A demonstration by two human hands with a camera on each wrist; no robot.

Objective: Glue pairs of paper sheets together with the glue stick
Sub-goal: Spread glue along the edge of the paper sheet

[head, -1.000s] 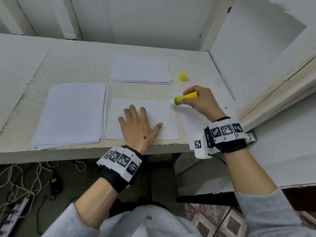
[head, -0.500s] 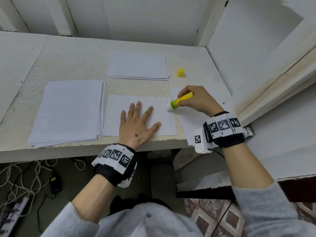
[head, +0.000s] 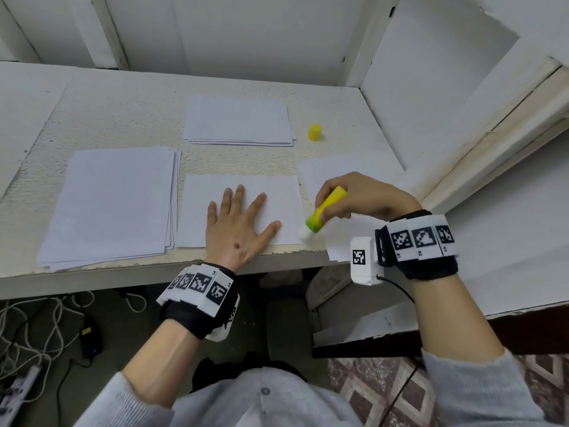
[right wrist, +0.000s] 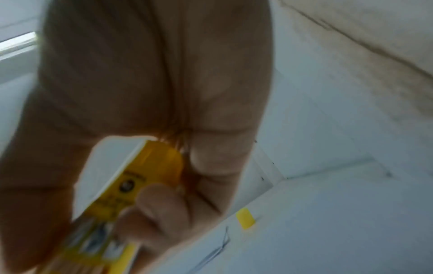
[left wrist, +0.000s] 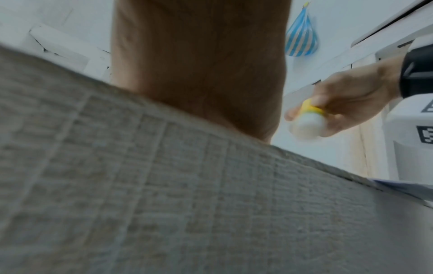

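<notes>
glue stick (head: 326,209), uncapped, is gripped in the curled right hand (head: 363,195), tip angled down at the near right corner of the single sheet (head: 246,192). left hand (head: 237,229) lies flat, fingers spread, pinning the sheet against sliding. cap (head: 315,132) stands well apart.

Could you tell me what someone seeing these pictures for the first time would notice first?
Most striking is the yellow glue stick, uncapped, gripped by the right hand with its white tip at the near right corner of the single sheet. The left hand lies flat on that sheet with fingers spread. The small yellow cap stands behind, right of the far paper stack.
</notes>
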